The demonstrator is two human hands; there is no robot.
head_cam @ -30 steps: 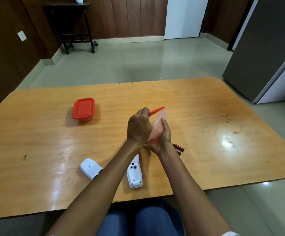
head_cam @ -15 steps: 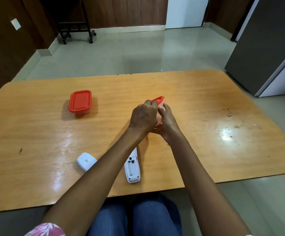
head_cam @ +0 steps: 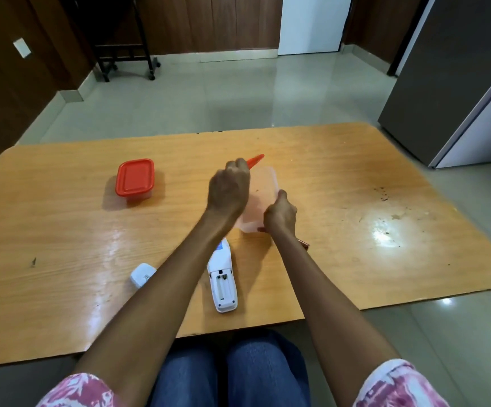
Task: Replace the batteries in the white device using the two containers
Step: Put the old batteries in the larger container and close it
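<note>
Clear plastic container (head_cam: 263, 198) tilted above mid-bench, right hand (head_cam: 279, 214) clamped on its near edge, left hand (head_cam: 229, 189) pinching its red lid (head_cam: 255, 160). White device (head_cam: 223, 282) lies back-up, battery bay open, near edge; its white cover (head_cam: 143, 274) to the left. Second red-lidded container (head_cam: 135, 179) far left. Glossy wooden bench (head_cam: 385, 201), tiled floor (head_cam: 223, 98).

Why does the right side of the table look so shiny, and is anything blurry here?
Head view: a bright glare patch on the table mirrors an overhead light; the left hand and the clear container look slightly motion-smeared; the wide lens bows the table's edges; the closed red-lidded container casts a soft shadow.
</note>
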